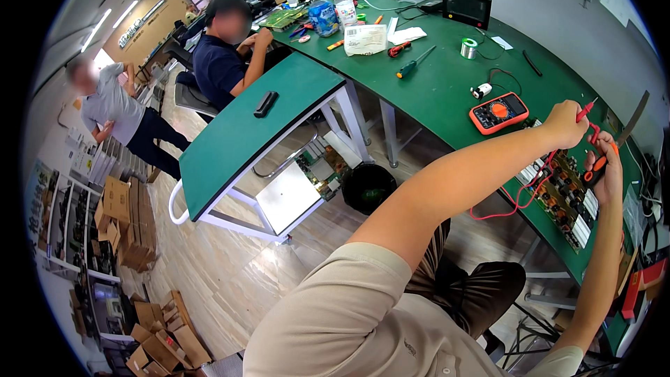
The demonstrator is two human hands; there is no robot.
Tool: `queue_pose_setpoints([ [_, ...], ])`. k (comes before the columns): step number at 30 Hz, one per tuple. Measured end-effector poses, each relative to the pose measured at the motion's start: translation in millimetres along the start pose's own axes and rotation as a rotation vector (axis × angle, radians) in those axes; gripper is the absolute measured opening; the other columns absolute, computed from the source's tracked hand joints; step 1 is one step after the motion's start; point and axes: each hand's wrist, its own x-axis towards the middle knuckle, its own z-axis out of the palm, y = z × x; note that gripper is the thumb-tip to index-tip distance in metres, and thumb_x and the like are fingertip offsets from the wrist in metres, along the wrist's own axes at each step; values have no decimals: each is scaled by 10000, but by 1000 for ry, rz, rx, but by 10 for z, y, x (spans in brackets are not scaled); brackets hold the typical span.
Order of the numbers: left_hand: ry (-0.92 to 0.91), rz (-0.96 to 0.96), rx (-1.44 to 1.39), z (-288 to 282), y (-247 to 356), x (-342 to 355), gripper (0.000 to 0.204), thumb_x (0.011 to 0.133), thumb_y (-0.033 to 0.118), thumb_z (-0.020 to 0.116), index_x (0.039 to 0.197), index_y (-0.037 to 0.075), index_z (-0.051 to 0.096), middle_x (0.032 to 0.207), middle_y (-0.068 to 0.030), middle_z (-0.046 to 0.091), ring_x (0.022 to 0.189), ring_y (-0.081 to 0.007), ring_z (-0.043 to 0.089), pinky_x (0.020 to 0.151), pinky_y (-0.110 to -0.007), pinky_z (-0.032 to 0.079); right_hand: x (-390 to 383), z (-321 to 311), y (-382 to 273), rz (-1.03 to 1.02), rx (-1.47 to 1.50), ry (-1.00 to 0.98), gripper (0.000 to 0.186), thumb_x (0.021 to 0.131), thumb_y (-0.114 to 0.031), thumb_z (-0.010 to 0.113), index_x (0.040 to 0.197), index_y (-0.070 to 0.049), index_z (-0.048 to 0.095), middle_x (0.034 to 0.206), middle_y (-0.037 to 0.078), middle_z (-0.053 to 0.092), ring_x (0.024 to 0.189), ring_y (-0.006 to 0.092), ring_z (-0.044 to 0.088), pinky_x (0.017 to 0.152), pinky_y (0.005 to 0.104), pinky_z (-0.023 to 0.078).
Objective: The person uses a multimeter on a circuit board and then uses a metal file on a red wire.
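My left hand [562, 124] is closed on a red test probe [587, 109], its tip pointing up and away. My right hand [608, 176], close beside it, is closed around scissors [596, 168] with black and orange handles; a long dark blade rises beyond the fingers. The red test lead [517, 204] loops down over the table edge and also passes between my hands. Below them a populated circuit board [569, 199] with pale metal strips lies on the green bench. An orange multimeter [499, 112] with a round dial rests just left of the board.
The green bench [447, 101] holds a screwdriver [416, 62], a solder spool [468, 48], a small screen [466, 8] and bottles [322, 17]. A lower green table [237, 139] and a black bin [369, 188] stand left. One person [222, 63] sits working; another [122, 108] stands.
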Motion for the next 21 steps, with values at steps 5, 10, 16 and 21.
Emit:
queue_pose_setpoints([
  [5, -44, -128, -85, -88, 75, -94, 238, 873, 223, 608, 830, -11, 594, 759, -162, 646, 724, -271, 650, 666, -383, 506, 0, 101, 7, 14, 42, 75, 166, 988, -212, 500, 1087, -81, 526, 974, 31, 587, 552, 58, 439, 484, 215, 374],
  [10, -42, -132, -131, 8, 47, -70, 194, 861, 206, 608, 803, 21, 613, 689, -101, 639, 665, -197, 633, 598, -373, 494, -67, 210, -28, -19, -53, 185, 349, 929, -148, 617, 1252, -35, 551, 912, 22, 592, 528, 33, 412, 452, 205, 344],
  [16, -278, -288, -297, -210, 238, -126, 243, 930, 289, 617, 962, 48, 617, 611, 23, 484, 470, -78, 421, 437, -285, 374, -123, 242, -191, 17, -7, 125, 230, 877, -132, 689, 1073, -34, 618, 842, 36, 623, 553, 41, 425, 491, 229, 383],
  [21, -346, -352, -453, -204, 308, -73, 191, 965, 230, 574, 931, 46, 534, 658, 47, 421, 425, -34, 292, 412, -240, 240, -176, 212, -270, -14, -29, 104, 193, 882, -90, 656, 1052, -25, 592, 972, 94, 646, 573, 59, 454, 499, 236, 421],
])
